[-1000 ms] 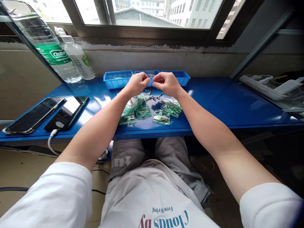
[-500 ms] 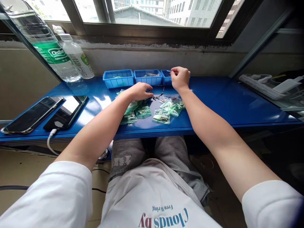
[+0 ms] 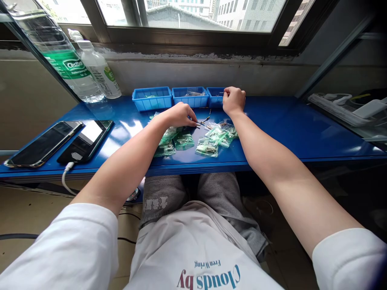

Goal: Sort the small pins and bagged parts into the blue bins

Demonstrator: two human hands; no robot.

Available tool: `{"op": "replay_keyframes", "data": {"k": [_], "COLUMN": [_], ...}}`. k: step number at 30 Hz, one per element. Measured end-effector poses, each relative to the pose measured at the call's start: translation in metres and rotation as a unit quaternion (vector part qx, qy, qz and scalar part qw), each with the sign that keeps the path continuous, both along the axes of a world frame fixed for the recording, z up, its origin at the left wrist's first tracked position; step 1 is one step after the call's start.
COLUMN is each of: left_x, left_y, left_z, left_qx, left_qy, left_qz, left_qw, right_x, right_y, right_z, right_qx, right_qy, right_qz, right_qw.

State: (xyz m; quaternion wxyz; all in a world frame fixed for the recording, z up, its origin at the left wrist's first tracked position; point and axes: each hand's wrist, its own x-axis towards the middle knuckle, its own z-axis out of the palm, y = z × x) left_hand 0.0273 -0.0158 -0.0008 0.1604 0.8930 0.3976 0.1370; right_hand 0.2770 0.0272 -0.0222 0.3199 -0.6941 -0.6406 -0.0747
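My left hand [image 3: 182, 115] reaches over the middle of the blue table, thumb and fingertips pinched at the edge of a scatter of small dark pin-like pieces [image 3: 203, 122]. One such piece appears to be between the fingertips. At the right blue bin [image 3: 215, 103], my right hand [image 3: 234, 100] is closed in a pinch by the bin's right side. A thin, tiny thing shows at its fingertips, too small to name. Green-and-clear zip bags with small metal parts [image 3: 207, 147] lie between my forearms. More green bags [image 3: 184, 141] are partly hidden under my left wrist.
Left of the right bin stand a middle blue bin [image 3: 190, 102] with clear plastic inside and a left blue bin [image 3: 152, 104]. Two phones [image 3: 44, 144] lie at the left, one with a white cable [image 3: 64, 177]. Two water bottles [image 3: 101, 74] stand at the back left.
My left fingers have drawn together and moved slightly right, onto the dark pieces. My right hand has shifted slightly right at the right bin. The view has shifted a little.
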Motion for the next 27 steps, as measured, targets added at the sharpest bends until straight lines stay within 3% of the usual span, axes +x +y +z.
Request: {"op": "replay_keyframes", "data": {"k": [15, 27], "left_x": [-0.001, 0.002], "left_y": [0.000, -0.009], "left_z": [0.003, 0.010], "left_qx": [-0.012, -0.019], "left_qy": [0.006, 0.034], "left_qz": [-0.053, -0.057], "left_qw": [0.999, 0.998], "right_x": [0.004, -0.023], "right_y": [0.009, -0.012], "right_z": [-0.008, 0.015], "right_qx": [0.024, 0.080], "right_qy": [0.035, -0.008], "right_qz": [0.014, 0.106], "right_qw": [0.999, 0.991]}}
